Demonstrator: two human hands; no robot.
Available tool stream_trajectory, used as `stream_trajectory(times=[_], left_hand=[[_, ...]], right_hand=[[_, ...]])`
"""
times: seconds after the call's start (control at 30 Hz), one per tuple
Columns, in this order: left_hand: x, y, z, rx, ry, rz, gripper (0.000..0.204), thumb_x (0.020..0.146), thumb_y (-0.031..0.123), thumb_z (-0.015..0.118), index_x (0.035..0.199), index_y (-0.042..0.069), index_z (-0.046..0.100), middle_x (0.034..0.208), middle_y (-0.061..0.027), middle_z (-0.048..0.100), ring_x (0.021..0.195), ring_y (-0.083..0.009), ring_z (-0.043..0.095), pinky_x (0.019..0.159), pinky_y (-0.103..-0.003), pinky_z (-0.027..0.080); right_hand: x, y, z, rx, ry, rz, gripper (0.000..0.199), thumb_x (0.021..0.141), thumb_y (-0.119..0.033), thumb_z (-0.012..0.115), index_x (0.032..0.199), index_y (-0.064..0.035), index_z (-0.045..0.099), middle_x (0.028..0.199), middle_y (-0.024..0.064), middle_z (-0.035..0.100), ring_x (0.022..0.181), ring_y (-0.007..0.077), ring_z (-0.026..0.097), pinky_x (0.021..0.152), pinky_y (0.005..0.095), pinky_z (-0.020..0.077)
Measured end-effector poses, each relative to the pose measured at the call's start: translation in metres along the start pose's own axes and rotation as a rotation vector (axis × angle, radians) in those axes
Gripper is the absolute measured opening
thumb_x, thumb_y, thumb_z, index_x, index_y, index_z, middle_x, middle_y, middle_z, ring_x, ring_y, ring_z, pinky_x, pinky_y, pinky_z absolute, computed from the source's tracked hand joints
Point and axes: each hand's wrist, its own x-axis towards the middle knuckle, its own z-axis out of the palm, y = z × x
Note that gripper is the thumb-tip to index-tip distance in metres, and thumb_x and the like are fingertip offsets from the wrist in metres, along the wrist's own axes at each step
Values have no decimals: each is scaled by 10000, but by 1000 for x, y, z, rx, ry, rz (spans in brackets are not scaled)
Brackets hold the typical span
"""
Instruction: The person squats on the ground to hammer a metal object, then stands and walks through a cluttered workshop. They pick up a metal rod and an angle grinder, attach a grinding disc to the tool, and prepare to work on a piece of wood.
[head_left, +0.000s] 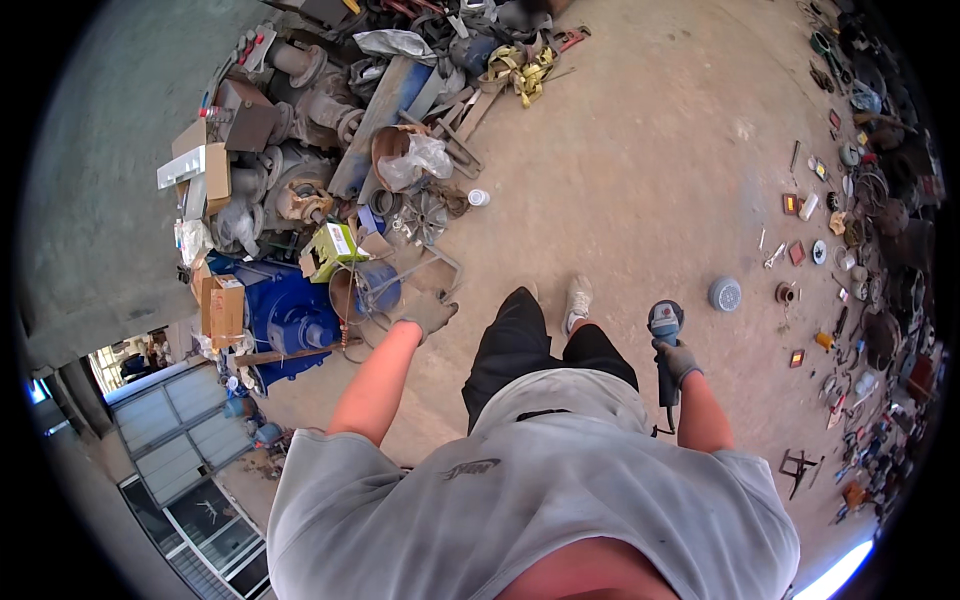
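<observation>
My right hand [679, 362], in a grey work glove, is closed around the body of an angle grinder [668, 322]. The grinder's round head points away from me, and its dark cord hangs from the near end. My left hand [431, 316], also gloved, is held out to the left with nothing in it, its fingers partly stretched. Beyond it is a thin metal frame [440, 262]; whether they touch I cannot tell. Just past the left wrist lies a blue and rusty cylindrical part [378, 286].
At left, a heap of machine parts includes a blue pump housing [290, 322], cardboard boxes [226, 312], a green box [336, 246] and a long beam [383, 120]. A white cup [479, 198] stands beside it. On the right floor are a round grey disc [725, 294] and many scattered tools.
</observation>
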Motion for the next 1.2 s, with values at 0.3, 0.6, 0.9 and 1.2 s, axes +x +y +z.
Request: stream_trajectory(times=[0.3, 0.6, 0.9, 1.2], left_hand=[[321, 28, -137, 348, -137, 58, 589, 944, 478, 624, 1261, -8, 725, 1269, -305, 715, 1200, -440, 695, 1048, -512, 542], [706, 68, -228, 298, 47, -72, 380, 1005, 324, 587, 1194, 52, 772, 1329, -229, 724, 1228, -406, 708, 1015, -530, 577], [984, 44, -272, 576, 87, 70, 340, 1035, 194, 493, 1240, 96, 746, 1528, -204, 595, 1340, -347, 646, 1035, -475, 561], [1108, 38, -250, 659, 240, 74, 512, 1033, 231, 572, 1522, 91, 507, 1617, -264, 461, 1327, -410, 631, 1053, -498, 557]], right_hand=[[47, -76, 51, -253, 57, 232, 617, 691, -66, 870, 1265, -14, 647, 1153, 137, 758, 1021, 289, 724, 888, 451, 591], [112, -52, 118, 82, 76, 470, 864, 538, 111, 856, 1334, -68, 570, 1254, 88, 717, 1152, 243, 701, 949, 396, 599], [175, -134, 188, -222, 106, 407, 613, 704, 43, 761, 1288, -70, 610, 1198, 72, 731, 1100, 216, 717, 963, 357, 576], [200, -132, 233, -167, 50, 357, 640, 774, -53, 835, 1354, -111, 570, 1258, 57, 710, 1166, 203, 695, 975, 375, 579]])
